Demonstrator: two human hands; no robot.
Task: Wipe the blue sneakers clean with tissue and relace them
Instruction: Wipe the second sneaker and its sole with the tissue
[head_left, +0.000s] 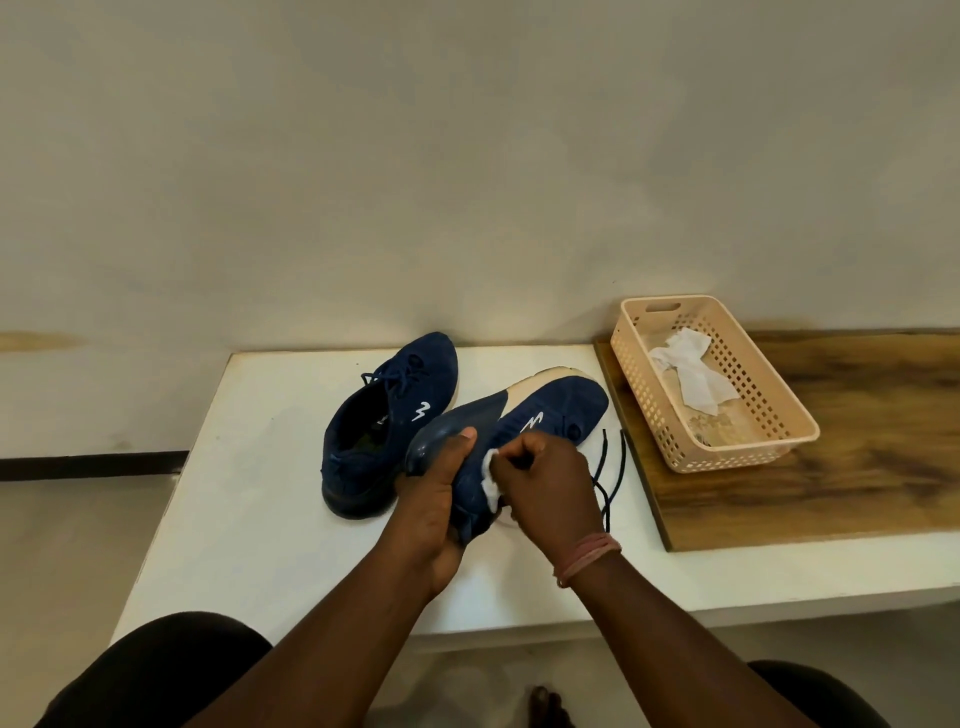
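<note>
left hand (434, 501) fingers curl round tilted sneaker (511, 431); right hand (545, 480) pinches tissue (491, 480) against it. beyond the fingers, beige basket (779, 415) holds crumpled tissues (688, 371).

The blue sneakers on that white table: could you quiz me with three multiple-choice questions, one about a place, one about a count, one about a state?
1. Where does the beige perforated plastic basket stand?
A. on the brown wooden board
B. on the floor
C. on a shoe

2. How many blue sneakers show?
A. one
B. two
C. three

3. What is the right hand doing?
A. resting flat
B. pressing white tissue on the held blue sneaker
C. lifting the basket

Answers:
A, the wooden board lies under it.
B, the laced blue sneaker and the held blue sneaker.
B, the white tissue shows under its fingers while the left hand grips the heel.
</note>
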